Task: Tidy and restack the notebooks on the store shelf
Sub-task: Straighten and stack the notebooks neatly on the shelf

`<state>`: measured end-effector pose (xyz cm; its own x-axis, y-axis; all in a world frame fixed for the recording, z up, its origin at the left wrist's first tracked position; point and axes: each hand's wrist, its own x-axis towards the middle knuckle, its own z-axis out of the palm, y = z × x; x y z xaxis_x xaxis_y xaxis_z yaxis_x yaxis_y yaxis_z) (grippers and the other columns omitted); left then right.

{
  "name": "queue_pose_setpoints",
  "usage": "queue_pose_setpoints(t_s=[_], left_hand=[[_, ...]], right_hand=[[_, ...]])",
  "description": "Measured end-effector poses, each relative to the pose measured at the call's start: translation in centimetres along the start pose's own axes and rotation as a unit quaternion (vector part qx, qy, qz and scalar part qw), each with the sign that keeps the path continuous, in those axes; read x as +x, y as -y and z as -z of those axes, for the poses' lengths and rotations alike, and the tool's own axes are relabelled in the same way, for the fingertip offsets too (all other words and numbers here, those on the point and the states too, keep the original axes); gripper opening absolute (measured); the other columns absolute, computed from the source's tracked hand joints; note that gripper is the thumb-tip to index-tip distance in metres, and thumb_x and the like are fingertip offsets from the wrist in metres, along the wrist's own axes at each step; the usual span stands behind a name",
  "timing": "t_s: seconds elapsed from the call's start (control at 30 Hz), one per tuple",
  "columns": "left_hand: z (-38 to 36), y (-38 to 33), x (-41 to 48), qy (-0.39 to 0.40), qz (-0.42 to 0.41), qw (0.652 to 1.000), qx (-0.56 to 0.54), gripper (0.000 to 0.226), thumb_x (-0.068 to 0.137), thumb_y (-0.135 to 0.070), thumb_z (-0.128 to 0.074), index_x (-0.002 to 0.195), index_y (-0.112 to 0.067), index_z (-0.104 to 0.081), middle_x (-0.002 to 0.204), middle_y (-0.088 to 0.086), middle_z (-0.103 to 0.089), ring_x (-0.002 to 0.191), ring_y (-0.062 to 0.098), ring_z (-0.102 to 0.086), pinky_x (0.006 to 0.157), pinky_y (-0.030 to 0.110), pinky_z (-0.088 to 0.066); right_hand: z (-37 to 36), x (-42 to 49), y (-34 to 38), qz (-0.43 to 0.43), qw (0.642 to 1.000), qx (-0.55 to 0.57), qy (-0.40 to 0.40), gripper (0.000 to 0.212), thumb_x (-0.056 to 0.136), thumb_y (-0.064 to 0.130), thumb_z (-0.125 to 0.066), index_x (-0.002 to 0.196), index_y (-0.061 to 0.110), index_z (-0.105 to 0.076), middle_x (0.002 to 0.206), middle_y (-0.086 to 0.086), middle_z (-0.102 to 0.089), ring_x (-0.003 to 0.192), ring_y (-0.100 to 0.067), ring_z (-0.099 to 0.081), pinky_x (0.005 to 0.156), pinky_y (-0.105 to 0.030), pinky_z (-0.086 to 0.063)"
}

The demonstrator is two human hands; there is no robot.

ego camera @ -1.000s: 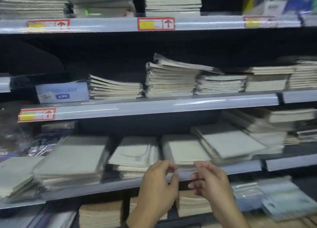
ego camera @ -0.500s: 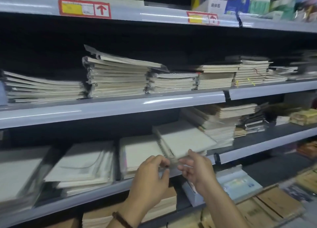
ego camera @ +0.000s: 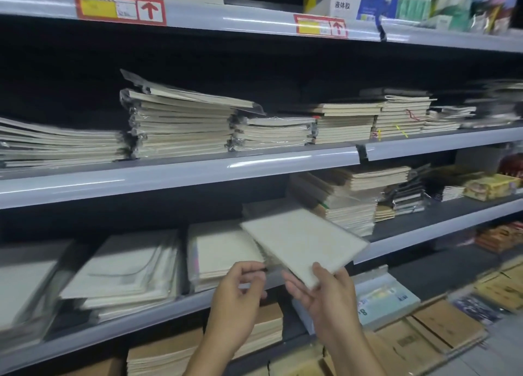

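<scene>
My right hand (ego camera: 322, 293) grips the near corner of a pale spiral notebook (ego camera: 304, 241), lifted and tilted above the lower shelf's front rail (ego camera: 158, 316). My left hand (ego camera: 240, 293) hovers just left of it, fingers curled and pinched near the notebook's spiral edge; what it pinches is unclear. Under the lifted notebook lies a stack of similar pale notebooks (ego camera: 223, 251). A wider wrapped stack (ego camera: 124, 271) sits further left on the same shelf.
The middle shelf (ego camera: 198, 169) carries several wrapped notebook stacks (ego camera: 181, 126). Tan stacks (ego camera: 348, 194) fill the lower shelf's right part. Brown notebooks (ego camera: 169, 350) and a blue-white box (ego camera: 387, 299) lie below. Bottles and boxes (ego camera: 396, 2) stand on the top shelf.
The view has swung right along the shelves. My right hand has lifted the pale notebook off its stack and tilted it; my left hand stays beside it.
</scene>
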<state>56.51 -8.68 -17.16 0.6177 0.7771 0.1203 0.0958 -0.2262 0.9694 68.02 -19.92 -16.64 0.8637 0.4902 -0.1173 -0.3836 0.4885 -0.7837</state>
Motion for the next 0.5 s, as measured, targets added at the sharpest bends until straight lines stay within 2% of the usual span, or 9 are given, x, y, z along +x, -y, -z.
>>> queue_pose_setpoints(t_s=[0.07, 0.17, 0.27, 0.33, 0.4, 0.5], left_hand=[[0.3, -0.4, -0.5, -0.009, 0.049, 0.993, -0.104, 0.013, 0.105, -0.028, -0.062, 0.116, -0.03, -0.068, 0.108, -0.004, -0.08, 0.088, 0.021, -0.08, 0.085, 0.044, -0.062], [1.5, -0.7, -1.5, -0.026, 0.078, 0.959, -0.271, 0.023, 0.108, -0.029, -0.056, 0.127, -0.021, -0.062, 0.111, 0.007, -0.081, 0.096, 0.041, -0.078, 0.073, 0.044, -0.057], [3.9, -0.2, -2.3, -0.029, 0.112, 0.92, -0.376, 0.046, 0.105, -0.051, -0.049, 0.137, -0.019, -0.059, 0.122, 0.011, -0.078, 0.095, 0.038, -0.079, 0.072, 0.041, -0.054], [5.9, 0.5, -2.9, 0.006, 0.127, 0.908, -0.399, 0.054, 0.105, -0.058, -0.041, 0.137, -0.02, -0.06, 0.126, 0.013, -0.076, 0.096, 0.039, -0.079, 0.07, 0.041, -0.059], [7.8, 1.0, -3.8, 0.045, 0.13, 0.895, -0.424, 0.051, 0.107, -0.05, -0.041, 0.137, -0.014, -0.061, 0.119, 0.017, -0.077, 0.095, 0.043, -0.078, 0.062, 0.037, -0.064], [10.8, 1.9, -5.4, 0.057, 0.133, 0.884, -0.444, 0.049, 0.097, -0.036, -0.052, 0.135, -0.006, -0.062, 0.114, 0.022, -0.078, 0.083, 0.041, -0.079, 0.051, 0.034, -0.063]], right_hand=[[0.6, -1.2, 0.7, -0.004, 1.0, -0.002, 0.009, 0.019, 0.108, 0.005, -0.051, 0.125, 0.007, -0.057, 0.107, -0.03, -0.075, 0.075, -0.045, -0.079, 0.054, -0.037, -0.064], [1.5, -3.1, 1.7, -0.014, 0.999, -0.034, 0.028, 0.014, 0.106, 0.006, -0.053, 0.117, 0.008, -0.062, 0.088, -0.025, -0.079, 0.06, -0.04, -0.075, 0.052, -0.035, -0.059], [2.2, -4.4, 2.4, -0.029, 0.996, -0.062, 0.048, 0.015, 0.104, 0.006, -0.053, 0.114, 0.005, -0.063, 0.077, -0.019, -0.077, 0.045, -0.03, -0.063, 0.052, -0.031, -0.042], [2.4, -5.0, 2.8, -0.051, 0.992, -0.092, 0.069, 0.016, 0.102, 0.005, -0.054, 0.114, 0.0, -0.062, 0.07, -0.02, -0.07, 0.042, -0.027, -0.054, 0.042, -0.026, -0.034], [2.3, -5.3, 2.9, -0.071, 0.982, -0.135, 0.11, 0.024, 0.1, 0.005, -0.054, 0.12, -0.007, -0.059, 0.068, -0.023, -0.061, 0.043, -0.026, -0.048, 0.037, -0.025, -0.03], [1.8, -5.7, 2.7, -0.102, 0.966, -0.173, 0.166, 0.03, 0.099, 0.008, -0.056, 0.124, -0.009, -0.057, 0.071, -0.021, -0.054, 0.046, -0.024, -0.044, 0.04, -0.026, -0.026]])
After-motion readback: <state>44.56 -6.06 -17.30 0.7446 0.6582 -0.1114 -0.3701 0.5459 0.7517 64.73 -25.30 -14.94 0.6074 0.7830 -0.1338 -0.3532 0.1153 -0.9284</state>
